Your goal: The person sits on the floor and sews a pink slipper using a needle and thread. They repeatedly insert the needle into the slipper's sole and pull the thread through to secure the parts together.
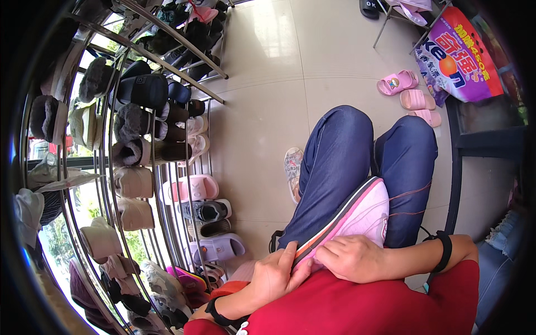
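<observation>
Holds pink shoe (365, 215) on lap (336, 162) at 4 o'clock, pointing toward 1. Grips sole edge (338, 219) in left hand (276, 273) between slightly parted thumb and finger; bends right hand (353, 258) nearly closed against shoe, cannot tell around what. Shows thread (410, 193) across knee (406, 162) at 3 o'clock.

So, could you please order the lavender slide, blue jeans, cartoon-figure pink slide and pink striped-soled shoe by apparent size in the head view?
Largest to smallest:
blue jeans
pink striped-soled shoe, partly covered
lavender slide
cartoon-figure pink slide
</observation>
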